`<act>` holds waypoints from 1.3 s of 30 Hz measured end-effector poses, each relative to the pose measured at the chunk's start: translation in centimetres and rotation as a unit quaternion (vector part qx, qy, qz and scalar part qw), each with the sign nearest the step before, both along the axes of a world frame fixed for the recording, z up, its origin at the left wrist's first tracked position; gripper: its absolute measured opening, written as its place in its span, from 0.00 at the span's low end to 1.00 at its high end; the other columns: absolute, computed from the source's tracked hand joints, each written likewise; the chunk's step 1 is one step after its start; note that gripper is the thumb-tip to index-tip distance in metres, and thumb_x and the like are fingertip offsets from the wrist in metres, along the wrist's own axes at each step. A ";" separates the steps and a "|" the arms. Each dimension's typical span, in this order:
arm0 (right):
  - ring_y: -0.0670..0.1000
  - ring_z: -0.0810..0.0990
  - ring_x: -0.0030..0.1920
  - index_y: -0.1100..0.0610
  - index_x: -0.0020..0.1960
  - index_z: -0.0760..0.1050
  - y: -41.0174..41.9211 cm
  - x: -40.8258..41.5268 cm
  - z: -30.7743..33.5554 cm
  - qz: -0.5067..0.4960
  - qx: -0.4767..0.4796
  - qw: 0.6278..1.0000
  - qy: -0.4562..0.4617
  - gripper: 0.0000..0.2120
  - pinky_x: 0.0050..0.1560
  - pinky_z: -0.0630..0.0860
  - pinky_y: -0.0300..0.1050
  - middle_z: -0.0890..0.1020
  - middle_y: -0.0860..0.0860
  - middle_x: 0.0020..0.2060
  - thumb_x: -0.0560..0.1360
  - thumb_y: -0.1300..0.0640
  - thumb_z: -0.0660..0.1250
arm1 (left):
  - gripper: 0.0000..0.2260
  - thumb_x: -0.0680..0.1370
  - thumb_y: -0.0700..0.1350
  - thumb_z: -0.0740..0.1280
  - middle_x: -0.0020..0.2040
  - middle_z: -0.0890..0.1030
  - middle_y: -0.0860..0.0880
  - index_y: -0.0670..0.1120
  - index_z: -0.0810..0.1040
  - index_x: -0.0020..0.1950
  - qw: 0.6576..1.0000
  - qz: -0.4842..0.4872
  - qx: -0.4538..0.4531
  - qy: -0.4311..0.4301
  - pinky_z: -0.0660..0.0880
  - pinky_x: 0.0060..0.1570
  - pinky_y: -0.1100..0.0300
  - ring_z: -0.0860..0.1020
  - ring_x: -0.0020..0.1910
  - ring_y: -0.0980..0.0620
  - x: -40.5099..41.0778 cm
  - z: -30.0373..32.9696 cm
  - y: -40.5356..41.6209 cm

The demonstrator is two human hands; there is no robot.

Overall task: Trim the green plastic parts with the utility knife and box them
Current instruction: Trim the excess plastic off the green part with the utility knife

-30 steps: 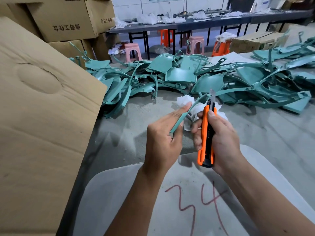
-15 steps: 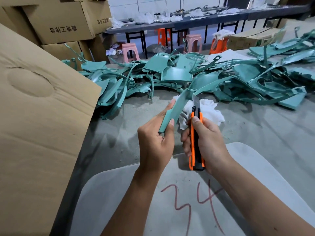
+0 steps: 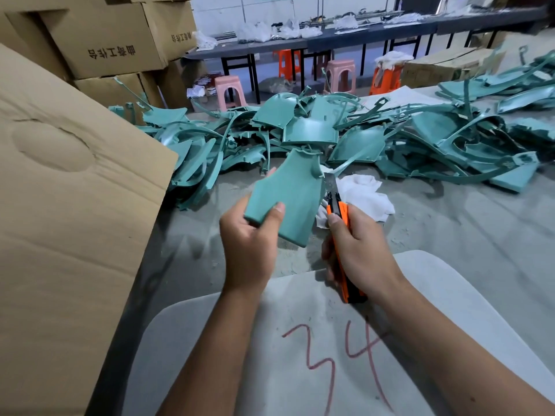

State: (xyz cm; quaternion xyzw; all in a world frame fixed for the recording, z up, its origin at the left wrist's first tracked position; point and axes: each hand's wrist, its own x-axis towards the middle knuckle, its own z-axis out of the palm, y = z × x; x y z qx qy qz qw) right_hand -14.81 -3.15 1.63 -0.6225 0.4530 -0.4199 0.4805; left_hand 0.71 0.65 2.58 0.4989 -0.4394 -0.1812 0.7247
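I am holding one green plastic part (image 3: 289, 199) just above the middle of the frame, my left hand (image 3: 249, 250) gripping its lower left corner with the thumb pressed flat on the face and the fingers curled behind it. My right hand (image 3: 357, 253) is wrapped tight round the orange utility knife (image 3: 341, 232), index finger riding up along the handle, the blade run out and pointing up and slightly left. The part's long axis is running from lower left to upper right, nearly parallel to the knife, and its right edge is lying just to the left of the blade, touching it or nearly so near the small tabs at the upper right corner; that edge is, I judge, what the blade is about to work along. The pile of untrimmed parts (image 3: 315, 133) is lying beyond, across the upper frame, and the cardboard box (image 3: 69, 223) is standing at the left, on my left hand's side
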 end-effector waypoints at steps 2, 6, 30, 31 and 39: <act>0.58 0.79 0.25 0.58 0.47 0.67 -0.1 0.0 0.0 -0.006 -0.063 0.996 0.063 0.13 0.27 0.77 0.53 0.82 0.57 0.32 0.86 0.52 0.58 | 0.08 0.73 0.38 0.72 0.43 0.87 0.51 0.52 0.85 0.44 0.999 -0.010 0.004 0.039 0.82 0.44 0.54 0.85 0.43 0.51 0.9 0.4 -0.1; 0.57 0.81 0.34 0.56 0.46 0.69 -0.4 0.2 -0.3 -0.028 -0.112 0.981 0.157 0.12 0.40 0.78 0.56 0.83 0.55 0.35 0.86 0.51 0.58 | 0.10 0.72 0.37 0.71 0.43 0.87 0.51 0.52 0.87 0.44 0.996 -0.043 0.010 0.071 0.82 0.42 0.55 0.85 0.43 0.52 1.2 0.4 0.0; 0.59 0.74 0.33 0.53 0.42 0.69 -3.5 -3.3 -0.1 -0.115 -0.192 0.925 0.307 0.12 0.32 0.64 0.49 0.76 0.54 0.33 0.83 0.52 0.63 | 0.03 0.68 0.41 0.74 0.38 0.86 0.51 0.48 0.86 0.39 0.997 0.055 0.010 0.047 0.79 0.38 0.57 0.83 0.37 0.51 7.4 1.8 1.3; 0.62 0.74 0.36 0.56 0.44 0.71 -3.9 -3.8 -0.1 -0.125 -0.183 0.921 0.322 0.12 0.35 0.66 0.50 0.78 0.57 0.35 0.83 0.50 0.62 | 0.03 0.68 0.40 0.74 0.38 0.86 0.50 0.46 0.86 0.39 0.998 0.050 0.016 0.039 0.79 0.38 0.57 0.83 0.37 0.51 7.5 1.8 1.3; 0.55 0.69 0.33 0.55 0.44 0.68 -2.2 -2.6 0.3 -0.072 -0.230 0.910 0.337 0.11 0.35 0.62 0.49 0.72 0.51 0.33 0.83 0.53 0.63 | 0.03 0.69 0.37 0.72 0.37 0.86 0.53 0.44 0.84 0.39 0.997 0.070 -0.002 0.015 0.79 0.37 0.59 0.83 0.37 0.53 6.3 2.0 0.9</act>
